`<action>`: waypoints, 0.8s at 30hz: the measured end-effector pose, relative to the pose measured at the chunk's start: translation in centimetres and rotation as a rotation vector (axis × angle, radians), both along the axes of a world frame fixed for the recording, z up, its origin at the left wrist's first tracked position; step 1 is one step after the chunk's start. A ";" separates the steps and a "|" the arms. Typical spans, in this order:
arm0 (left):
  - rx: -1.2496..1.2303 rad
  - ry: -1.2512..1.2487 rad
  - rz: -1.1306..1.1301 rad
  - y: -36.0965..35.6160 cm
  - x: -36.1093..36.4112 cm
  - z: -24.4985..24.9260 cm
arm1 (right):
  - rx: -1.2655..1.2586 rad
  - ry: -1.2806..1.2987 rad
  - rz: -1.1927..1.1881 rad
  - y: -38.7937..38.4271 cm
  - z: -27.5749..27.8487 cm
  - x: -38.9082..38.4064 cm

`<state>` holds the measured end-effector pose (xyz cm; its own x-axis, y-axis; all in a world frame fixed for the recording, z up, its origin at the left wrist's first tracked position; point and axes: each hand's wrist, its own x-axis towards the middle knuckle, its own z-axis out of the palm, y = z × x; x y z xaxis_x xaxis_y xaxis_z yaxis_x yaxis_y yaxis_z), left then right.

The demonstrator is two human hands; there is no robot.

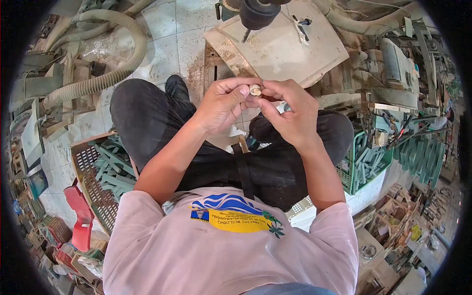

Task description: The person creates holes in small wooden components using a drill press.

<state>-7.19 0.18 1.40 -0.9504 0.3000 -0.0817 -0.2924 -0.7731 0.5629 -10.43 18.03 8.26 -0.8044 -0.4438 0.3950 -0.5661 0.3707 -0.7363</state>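
- Brown basket (91,167) of green wooden pieces beside the left knee.
- Left hand (223,105): thumb and fingers pinch a small round piece (254,90), held above the lap, near the dusty board's (285,49) near edge.
- Right hand (291,115): fingers curled narrow, tips gripping the same piece.
- Green crate (366,164) by the right knee.

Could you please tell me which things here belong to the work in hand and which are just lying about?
In hand: small round piece, pinched between left hand and right hand.

Lying about: brown basket of green pieces, green crate, dust hose, red plastic part, dusty board.
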 end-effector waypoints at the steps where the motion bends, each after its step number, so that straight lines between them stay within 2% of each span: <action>1: -0.002 -0.001 -0.005 0.1 0.0 0.0 | 0.008 0.045 0.018 0.2 -0.2 -0.1; 10: 0.034 -0.011 -0.028 0.4 0.2 -0.5 | 0.126 0.100 -0.001 0.5 0.2 -0.1; 17: 0.045 -0.028 -0.021 0.4 0.3 0.3 | 0.047 0.028 -0.018 -0.2 0.7 0.1; 19: 0.050 -0.017 -0.027 0.4 0.3 0.1 | 0.101 0.116 -0.001 -0.1 0.6 0.0; 24: 0.049 -0.018 -0.021 0.4 0.4 -0.5 | 0.103 0.135 -0.003 0.1 0.0 0.0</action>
<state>-6.77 0.57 0.88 -0.9423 0.3240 -0.0835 -0.3188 -0.7933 0.5188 -10.44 18.10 8.25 -0.7487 -0.4848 0.4522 -0.6558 0.4423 -0.6118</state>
